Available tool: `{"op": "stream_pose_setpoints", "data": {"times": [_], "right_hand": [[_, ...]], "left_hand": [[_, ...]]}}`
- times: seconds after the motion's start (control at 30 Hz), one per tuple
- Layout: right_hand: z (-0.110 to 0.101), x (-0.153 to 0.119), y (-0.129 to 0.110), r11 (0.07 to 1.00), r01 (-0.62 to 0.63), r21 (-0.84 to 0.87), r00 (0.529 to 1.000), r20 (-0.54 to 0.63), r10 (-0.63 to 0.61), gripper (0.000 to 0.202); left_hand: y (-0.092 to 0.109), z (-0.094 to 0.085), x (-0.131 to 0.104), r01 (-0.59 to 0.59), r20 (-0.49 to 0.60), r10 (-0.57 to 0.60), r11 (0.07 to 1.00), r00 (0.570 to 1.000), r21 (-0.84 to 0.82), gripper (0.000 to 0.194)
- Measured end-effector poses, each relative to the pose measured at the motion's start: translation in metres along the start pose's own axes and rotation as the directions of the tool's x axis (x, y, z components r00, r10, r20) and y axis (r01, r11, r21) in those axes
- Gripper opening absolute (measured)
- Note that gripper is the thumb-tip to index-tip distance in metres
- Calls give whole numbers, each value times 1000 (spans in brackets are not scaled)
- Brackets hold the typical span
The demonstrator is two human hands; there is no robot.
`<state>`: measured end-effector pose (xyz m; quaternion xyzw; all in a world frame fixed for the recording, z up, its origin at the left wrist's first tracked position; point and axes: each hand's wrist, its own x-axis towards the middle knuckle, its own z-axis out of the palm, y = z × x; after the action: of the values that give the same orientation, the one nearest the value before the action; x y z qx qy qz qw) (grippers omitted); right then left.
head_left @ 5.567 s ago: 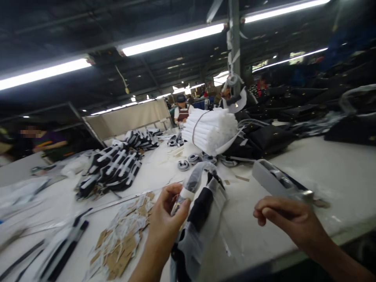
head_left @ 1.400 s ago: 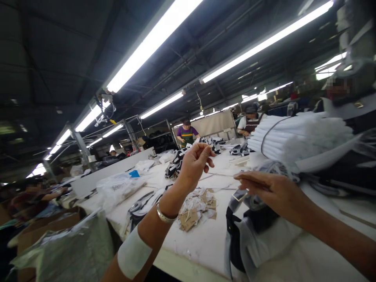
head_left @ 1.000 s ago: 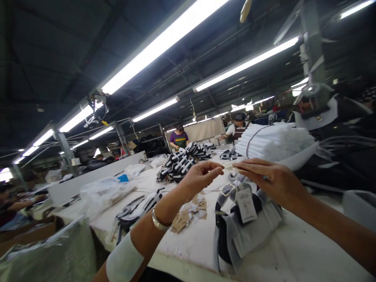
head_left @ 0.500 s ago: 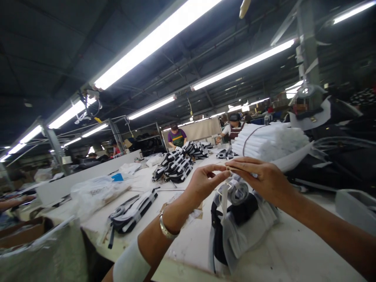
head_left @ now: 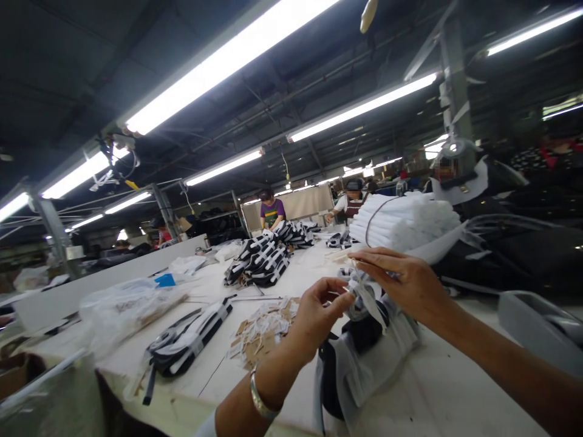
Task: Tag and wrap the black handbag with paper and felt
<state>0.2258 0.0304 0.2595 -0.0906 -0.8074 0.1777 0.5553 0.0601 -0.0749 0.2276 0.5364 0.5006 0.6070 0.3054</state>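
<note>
A bundle of black, grey and white fabric straps (head_left: 364, 364) lies on the table in front of me, with a rolled grey strap at its top. My left hand (head_left: 321, 309), a bangle on its wrist, is closed in a pinch against this roll; what is between the fingertips is too small to make out. Just right of it and slightly higher, my right hand (head_left: 396, 276) pinches a thin, pale string at its fingertips. A narrow white strip (head_left: 370, 300) hangs between the hands, over the roll. Its upper end is partly hidden.
Brown and white tags with strings (head_left: 264, 334) lie heaped left of my hands. Further left are another strap bundle (head_left: 191, 337) and a clear plastic bag (head_left: 132, 309). Behind are a strap pile (head_left: 259, 258), tied white rolls (head_left: 401, 221) and two co-workers. A grey plastic object (head_left: 537, 328) stands right.
My left hand has lowered onto the rolled strap and its fingertips have parted from the right hand's. The tan card under my right fingers no longer shows. The view has shifted right, revealing the tag heap.
</note>
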Motion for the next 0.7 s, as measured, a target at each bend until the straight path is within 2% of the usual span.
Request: {"op": "stream_pose_setpoints", "data": {"times": [0.07, 0.17, 0.43, 0.6, 0.7], "right_hand": [[0, -3, 1, 1000, 0, -4, 1000, 8, 0, 25], [2, -5, 2, 1000, 8, -15, 1000, 6, -8, 25], [3, -6, 2, 997, 61, -53, 998, 19, -60, 27], [-2, -11, 7, 994, 51, -96, 999, -8, -52, 28], [-4, -16, 9, 996, 11, -86, 1000, -17, -12, 27]], "left_hand": [[7, 3, 4, -63, -44, 64, 998, 997, 26, 35], [15, 7, 9, -118, -41, 120, 992, 992, 47, 30], [23, 11, 18, -155, -85, 161, 986, 983, 65, 30], [31, 5, 15, -123, -83, 126, 992, 989, 43, 31], [38, 1, 10, -91, -72, 88, 995, 993, -34, 29]]}}
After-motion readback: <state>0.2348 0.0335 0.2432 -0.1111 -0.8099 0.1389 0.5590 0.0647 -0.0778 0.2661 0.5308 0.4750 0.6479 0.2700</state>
